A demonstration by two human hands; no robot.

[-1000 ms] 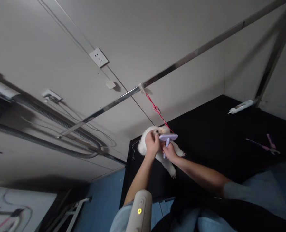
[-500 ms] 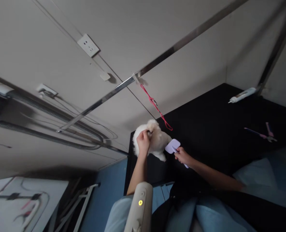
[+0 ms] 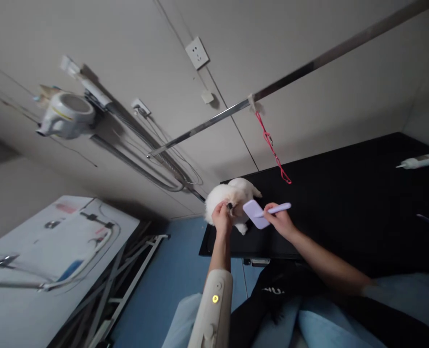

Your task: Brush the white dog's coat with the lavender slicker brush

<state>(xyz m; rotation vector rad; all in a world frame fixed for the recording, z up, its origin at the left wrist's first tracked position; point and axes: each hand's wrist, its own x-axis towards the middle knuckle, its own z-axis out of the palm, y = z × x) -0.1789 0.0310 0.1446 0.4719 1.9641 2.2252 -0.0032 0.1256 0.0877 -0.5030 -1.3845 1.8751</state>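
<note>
**Fingers on dog and brush**

Fingers (image 3: 224, 211) of the left hand (image 3: 222, 218) are closed on the fur of the dog (image 3: 224, 199) standing at the near left corner of the black counter (image 3: 345, 193). Just right, the right hand (image 3: 280, 222) pinches a purple brush (image 3: 258, 214), its pad beside the dog's flank. A red leash (image 3: 272, 147) hangs above.

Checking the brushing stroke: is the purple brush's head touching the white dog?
Cannot tell. In the head view the purple brush overlaps the white dog's edge, showing neither contact nor gap.
</note>
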